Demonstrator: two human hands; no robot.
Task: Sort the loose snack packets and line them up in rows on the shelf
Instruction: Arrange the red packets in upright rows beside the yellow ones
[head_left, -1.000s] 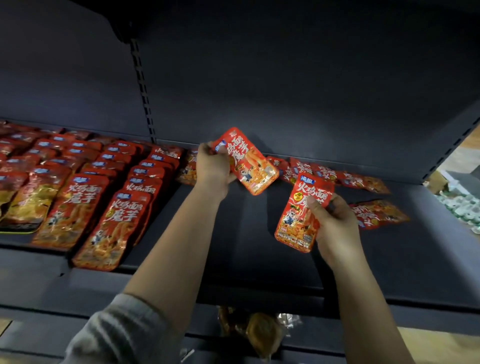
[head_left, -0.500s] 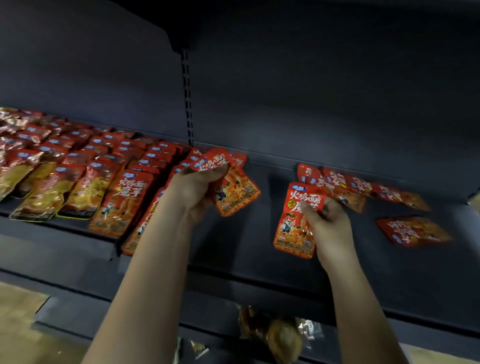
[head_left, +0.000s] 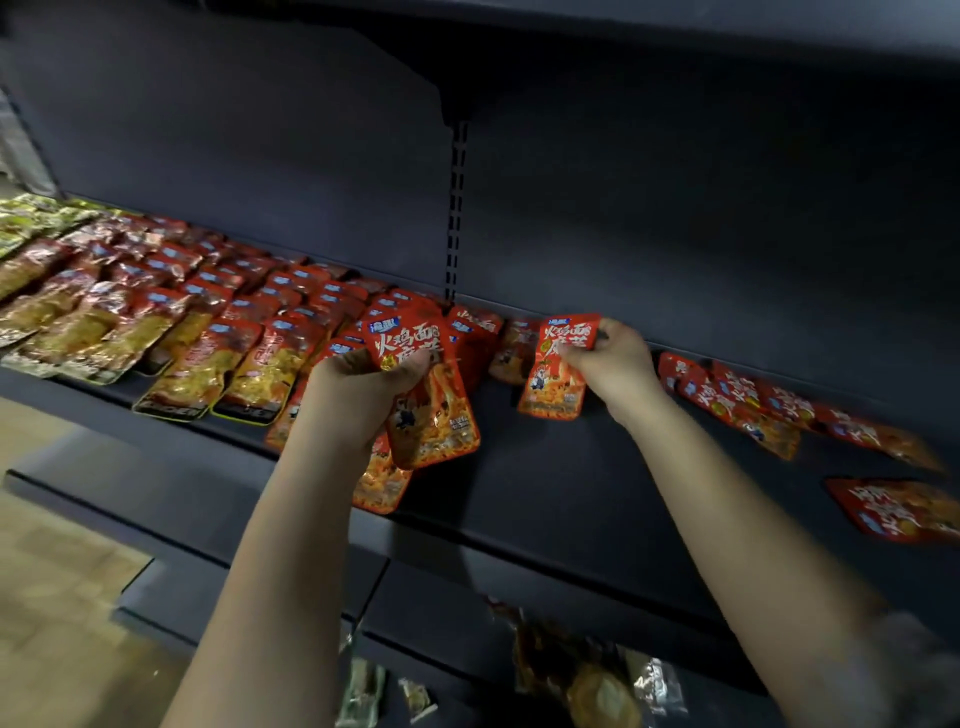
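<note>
A dark metal shelf (head_left: 545, 467) runs across in front of me under a dark back panel, with a slotted upright (head_left: 456, 208) rising from its rear edge. Left of that upright, rows of red snack packets (head_left: 249, 306) lie flat, long axes running front to back, printed tops toward the back panel. My left hand (head_left: 358, 395) grips a red packet (head_left: 423, 389) just below the upright, thumb and fingers curled round its upper half; its long axis runs nearly front to back, top edge toward the panel, lower end tilted slightly right, over the end of the rows. My right hand (head_left: 610, 364), right of the upright, pinches a second red packet (head_left: 558, 366) at its upper right corner; it hangs above the shelf, long axis nearly upright, top edge up. Farther right of the upright, loose red packets (head_left: 753, 410) lie scattered at angles, one (head_left: 898, 512) lying crosswise near the front edge.
</note>
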